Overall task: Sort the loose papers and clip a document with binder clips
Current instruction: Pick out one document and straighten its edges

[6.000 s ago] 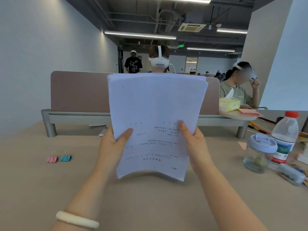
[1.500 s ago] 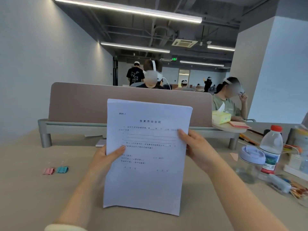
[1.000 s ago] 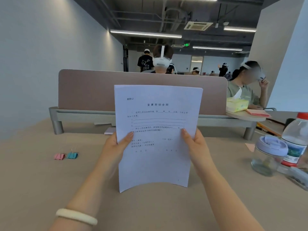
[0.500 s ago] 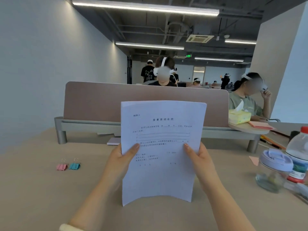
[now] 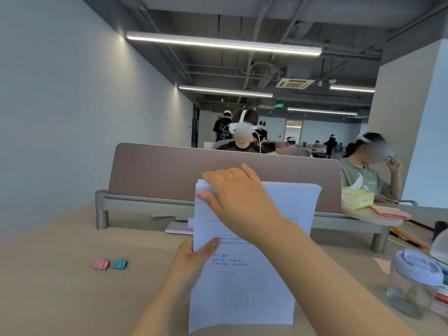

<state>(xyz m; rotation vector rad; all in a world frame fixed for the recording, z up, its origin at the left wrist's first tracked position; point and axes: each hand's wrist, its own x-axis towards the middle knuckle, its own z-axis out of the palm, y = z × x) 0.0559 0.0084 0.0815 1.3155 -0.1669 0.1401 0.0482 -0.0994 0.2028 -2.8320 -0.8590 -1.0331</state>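
The stack of thin white printed paper sheets (image 5: 244, 282) stands upright on its bottom edge near the middle of the matte beige worktop (image 5: 48, 299), long axis vertical. The left hand (image 5: 194, 259) pinches its left edge about halfway up, thumb on the printed face. The right hand (image 5: 238, 192) curls over the top left corner, fingers closed on the upper edge. Well apart to the left, toward the worktop's left edge, lie a small pink metal binder clip (image 5: 101, 264) and a small teal metal binder clip (image 5: 119, 263), touching side by side, wire handles up. The left hand is nearer them, so I judge it best placed to fetch one. The sheets look limp and bow slightly at the bottom.
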